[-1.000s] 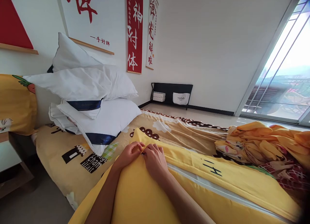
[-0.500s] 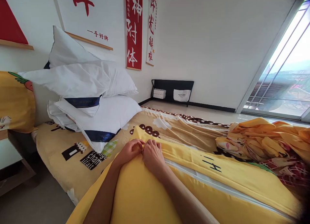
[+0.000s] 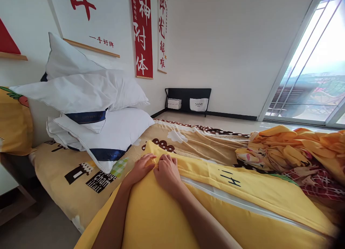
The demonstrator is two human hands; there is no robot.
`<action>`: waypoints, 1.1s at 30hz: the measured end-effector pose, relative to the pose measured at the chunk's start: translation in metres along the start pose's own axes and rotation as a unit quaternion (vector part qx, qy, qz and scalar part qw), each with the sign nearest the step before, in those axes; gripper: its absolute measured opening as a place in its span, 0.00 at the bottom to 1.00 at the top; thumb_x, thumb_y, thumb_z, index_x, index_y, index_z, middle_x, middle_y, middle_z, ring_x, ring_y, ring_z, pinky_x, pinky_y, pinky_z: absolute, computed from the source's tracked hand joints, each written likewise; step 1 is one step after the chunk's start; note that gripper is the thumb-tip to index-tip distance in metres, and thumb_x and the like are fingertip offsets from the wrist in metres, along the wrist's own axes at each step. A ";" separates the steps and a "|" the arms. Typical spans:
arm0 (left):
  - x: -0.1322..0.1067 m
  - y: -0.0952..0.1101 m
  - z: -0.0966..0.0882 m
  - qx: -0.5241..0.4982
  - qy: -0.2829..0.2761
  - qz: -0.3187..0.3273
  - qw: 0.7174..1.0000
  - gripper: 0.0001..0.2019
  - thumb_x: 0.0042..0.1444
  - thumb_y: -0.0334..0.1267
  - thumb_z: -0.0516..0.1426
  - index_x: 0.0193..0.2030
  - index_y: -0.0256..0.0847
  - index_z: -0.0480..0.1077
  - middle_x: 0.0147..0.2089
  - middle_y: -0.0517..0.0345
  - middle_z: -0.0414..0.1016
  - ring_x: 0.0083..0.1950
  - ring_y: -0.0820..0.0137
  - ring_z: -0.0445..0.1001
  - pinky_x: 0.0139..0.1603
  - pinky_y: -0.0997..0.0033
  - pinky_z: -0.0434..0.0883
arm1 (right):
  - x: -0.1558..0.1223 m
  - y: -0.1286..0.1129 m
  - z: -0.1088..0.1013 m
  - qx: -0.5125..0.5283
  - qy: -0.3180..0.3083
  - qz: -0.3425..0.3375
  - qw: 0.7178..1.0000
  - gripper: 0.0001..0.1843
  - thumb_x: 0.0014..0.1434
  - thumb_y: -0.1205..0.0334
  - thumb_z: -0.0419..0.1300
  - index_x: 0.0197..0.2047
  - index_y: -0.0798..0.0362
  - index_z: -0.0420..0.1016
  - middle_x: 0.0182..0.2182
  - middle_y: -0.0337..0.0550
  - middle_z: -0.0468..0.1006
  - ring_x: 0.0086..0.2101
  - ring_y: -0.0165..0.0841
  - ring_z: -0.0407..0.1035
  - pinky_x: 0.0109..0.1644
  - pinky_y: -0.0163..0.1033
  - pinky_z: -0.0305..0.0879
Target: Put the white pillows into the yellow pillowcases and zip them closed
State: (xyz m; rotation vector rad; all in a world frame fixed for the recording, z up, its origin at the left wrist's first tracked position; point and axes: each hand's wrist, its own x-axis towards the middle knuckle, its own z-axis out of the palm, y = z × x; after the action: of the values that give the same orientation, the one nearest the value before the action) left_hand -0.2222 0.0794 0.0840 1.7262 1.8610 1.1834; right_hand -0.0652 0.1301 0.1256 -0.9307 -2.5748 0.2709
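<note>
A yellow pillowcase (image 3: 159, 213) lies across the bed's near side, filled out by a white pillow (image 3: 226, 197) that shows through a long gap in its side. Dark lettering marks its upper flap. My left hand (image 3: 140, 170) rests on the case near its far left corner, thumb and fingers slightly apart. Right beside it, my right hand (image 3: 167, 171) has its fingers curled down on the cloth at the left end of the gap. Its fingertips are partly hidden, so whether a zip pull is among them cannot be seen.
White pillows (image 3: 88, 91) are stacked at the bed's left by the wall. Crumpled orange and patterned cloth (image 3: 296, 148) lies at right on the tan printed blanket (image 3: 212, 141). A nightstand (image 3: 13, 180) stands left; a black rack (image 3: 185, 98) stands beyond the bed.
My left fingers have loosened and parted a little from the right hand, where both were pinched together at the cloth. The view has turned slightly right.
</note>
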 end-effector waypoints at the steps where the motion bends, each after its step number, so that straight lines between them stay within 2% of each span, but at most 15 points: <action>1: 0.000 0.000 0.000 -0.005 0.002 0.002 1.000 0.23 0.58 0.53 0.54 0.57 0.46 0.68 0.65 0.52 0.63 0.68 0.59 0.57 0.69 0.58 0.51 | -0.001 0.001 -0.002 0.006 -0.002 0.007 1.000 0.14 0.58 0.66 0.50 0.35 0.57 0.77 0.45 0.52 0.75 0.47 0.40 0.63 0.50 0.47 0.54; 5: 0.000 0.003 0.000 -0.023 0.011 0.009 1.000 0.23 0.57 0.51 0.56 0.56 0.45 0.68 0.63 0.52 0.66 0.66 0.59 0.61 0.68 0.60 0.56 | -0.006 0.006 -0.015 0.021 -0.016 0.025 0.999 0.11 0.55 0.67 0.52 0.30 0.57 0.75 0.44 0.52 0.75 0.47 0.40 0.63 0.50 0.46 0.52; 9: 0.000 0.002 0.000 -0.042 0.010 0.009 0.999 0.22 0.58 0.50 0.55 0.56 0.45 0.68 0.62 0.52 0.67 0.66 0.59 0.61 0.68 0.59 0.56 | -0.013 0.014 -0.028 0.048 -0.019 0.049 0.997 0.06 0.51 0.71 0.54 0.25 0.56 0.69 0.43 0.48 0.75 0.47 0.37 0.64 0.50 0.44 0.51; 15: -0.003 -0.002 0.002 -0.034 0.027 0.017 0.999 0.21 0.59 0.51 0.52 0.55 0.44 0.68 0.61 0.52 0.67 0.66 0.61 0.61 0.68 0.60 0.56 | -0.033 0.034 -0.039 0.084 0.006 0.032 0.996 0.10 0.48 0.74 0.51 0.19 0.55 0.56 0.40 0.43 0.74 0.44 0.34 0.65 0.49 0.43 0.50; 19: -0.005 -0.001 0.003 -0.035 0.041 0.012 0.998 0.22 0.58 0.51 0.51 0.55 0.44 0.69 0.61 0.52 0.68 0.65 0.61 0.62 0.67 0.60 0.57 | -0.052 0.057 -0.043 0.080 0.034 0.024 0.996 0.09 0.47 0.74 0.49 0.20 0.55 0.55 0.40 0.43 0.74 0.44 0.34 0.65 0.49 0.44 0.49; 27: -0.005 0.001 0.003 -0.026 0.034 -0.012 0.999 0.25 0.57 0.54 0.49 0.55 0.43 0.69 0.62 0.52 0.68 0.65 0.61 0.62 0.68 0.60 0.57 | -0.115 0.135 -0.070 0.019 0.114 0.071 0.991 0.08 0.50 0.67 0.48 0.22 0.52 0.62 0.47 0.45 0.75 0.47 0.38 0.67 0.51 0.47 0.52; 30: -0.003 -0.002 0.004 -0.023 0.027 -0.026 0.999 0.26 0.56 0.56 0.49 0.55 0.44 0.69 0.62 0.53 0.67 0.66 0.60 0.62 0.68 0.60 0.57 | -0.148 0.177 -0.087 -0.019 0.151 0.116 0.982 0.09 0.49 0.64 0.47 0.22 0.51 0.65 0.48 0.45 0.76 0.49 0.41 0.68 0.52 0.49 0.54; 33: 0.001 -0.005 0.005 -0.027 0.024 -0.035 0.999 0.29 0.54 0.58 0.48 0.55 0.41 0.69 0.62 0.50 0.67 0.65 0.58 0.63 0.67 0.58 0.59 | -0.185 0.230 -0.104 -0.045 0.177 0.168 0.969 0.09 0.47 0.60 0.48 0.19 0.49 0.64 0.47 0.46 0.77 0.47 0.42 0.70 0.50 0.49 0.57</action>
State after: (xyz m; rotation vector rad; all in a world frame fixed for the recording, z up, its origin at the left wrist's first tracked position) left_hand -0.2217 0.0821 0.0774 1.6049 1.8835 1.2468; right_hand 0.2407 0.1905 0.0948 -1.3187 -2.1123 0.0695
